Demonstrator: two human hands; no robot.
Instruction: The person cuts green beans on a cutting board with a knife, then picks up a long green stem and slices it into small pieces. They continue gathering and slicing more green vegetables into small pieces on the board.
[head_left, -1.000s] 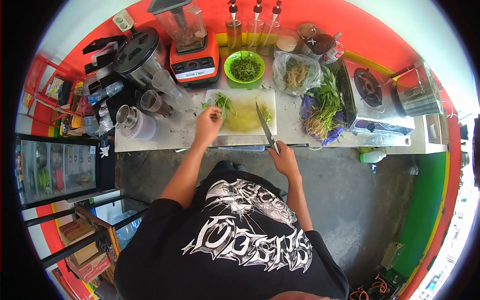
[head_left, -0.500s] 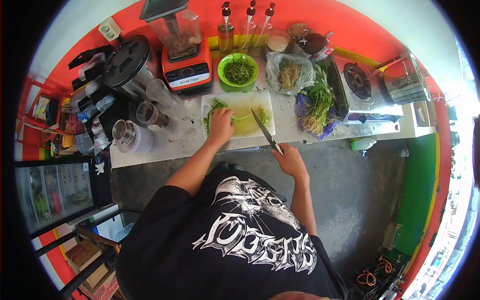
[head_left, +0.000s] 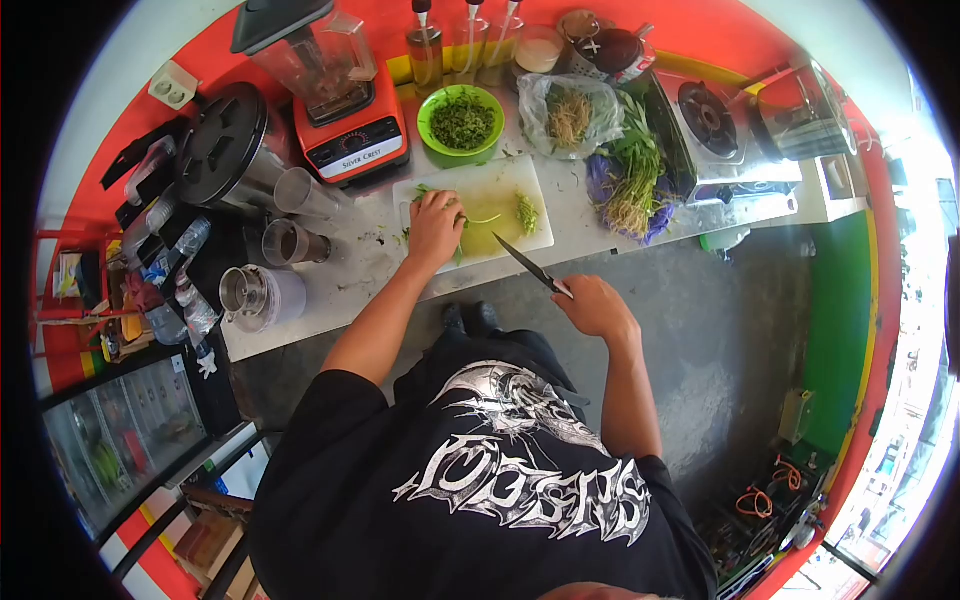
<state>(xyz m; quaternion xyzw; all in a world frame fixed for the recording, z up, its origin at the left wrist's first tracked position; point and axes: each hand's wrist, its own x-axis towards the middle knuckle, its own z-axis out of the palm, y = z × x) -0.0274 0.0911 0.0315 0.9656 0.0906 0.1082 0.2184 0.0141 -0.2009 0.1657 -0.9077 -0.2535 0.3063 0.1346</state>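
My left hand [head_left: 436, 229] is closed over green stems and leaves [head_left: 422, 190] on the left part of a white cutting board [head_left: 500, 178]. A thin stem pokes out to its right. In my right hand [head_left: 598, 306] is the handle of a knife [head_left: 525, 263], whose blade points up and left, with its tip over the board's lower part. A small heap of chopped greens [head_left: 526, 212] lies on the board's right side. Behind the board, a lime-green bowl [head_left: 461, 152] holds chopped greens.
An orange blender [head_left: 355, 135] stands behind left, near clear cups [head_left: 305, 192] and a metal-topped jug [head_left: 262, 296]. To the right are a bundle of leafy greens [head_left: 632, 180], a plastic bag with roots [head_left: 570, 118] and a stove [head_left: 712, 125]. Pump bottles [head_left: 425, 55] line the wall.
The view has shifted, so the counter sits differently in it. My right hand and the knife have moved slightly away from the board. My left hand stays on the greens.
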